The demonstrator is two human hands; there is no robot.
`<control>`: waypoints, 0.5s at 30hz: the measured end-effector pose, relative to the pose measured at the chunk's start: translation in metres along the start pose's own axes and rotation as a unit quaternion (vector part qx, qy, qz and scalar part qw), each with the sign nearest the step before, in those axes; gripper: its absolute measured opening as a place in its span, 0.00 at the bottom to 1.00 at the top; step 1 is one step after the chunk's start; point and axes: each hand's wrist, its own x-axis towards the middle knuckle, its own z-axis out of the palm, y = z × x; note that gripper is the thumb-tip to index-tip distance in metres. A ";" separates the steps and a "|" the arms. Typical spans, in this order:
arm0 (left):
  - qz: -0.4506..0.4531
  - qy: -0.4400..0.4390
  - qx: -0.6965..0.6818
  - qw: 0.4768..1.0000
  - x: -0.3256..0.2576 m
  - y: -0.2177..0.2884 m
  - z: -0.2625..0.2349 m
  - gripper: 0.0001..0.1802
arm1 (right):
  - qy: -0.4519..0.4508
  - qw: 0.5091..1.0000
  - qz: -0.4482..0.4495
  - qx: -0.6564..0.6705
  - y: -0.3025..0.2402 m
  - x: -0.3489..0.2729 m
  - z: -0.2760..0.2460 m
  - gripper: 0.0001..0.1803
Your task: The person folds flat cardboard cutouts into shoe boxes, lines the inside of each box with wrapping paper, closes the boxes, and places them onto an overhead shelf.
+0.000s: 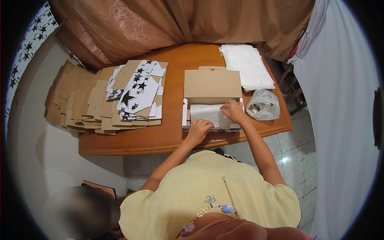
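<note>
An open cardboard box (pixel 212 84) with its lid raised stands on the wooden table (pixel 176 136) in front of me. White tissue paper (pixel 206 113) lies inside the box. My left hand (pixel 199 129) rests on the box's near edge, fingers curled against the paper. My right hand (pixel 233 111) presses down on the tissue paper near the box's right side, fingertips pinching it.
Flat box blanks, brown and white with black stars (pixel 138 90), are stacked on the table's left, more brown ones (pixel 70 100) spilling past its edge. A stack of white tissue sheets (pixel 247 66) lies far right; a clear plastic bag (pixel 263 105) sits beside the box. Brown curtain (pixel 160 24) hangs behind.
</note>
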 end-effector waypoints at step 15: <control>-0.032 0.023 0.005 0.999 0.000 -0.017 -0.016 0.11 | 0.361 0.713 0.176 0.575 0.047 0.073 0.018 0.29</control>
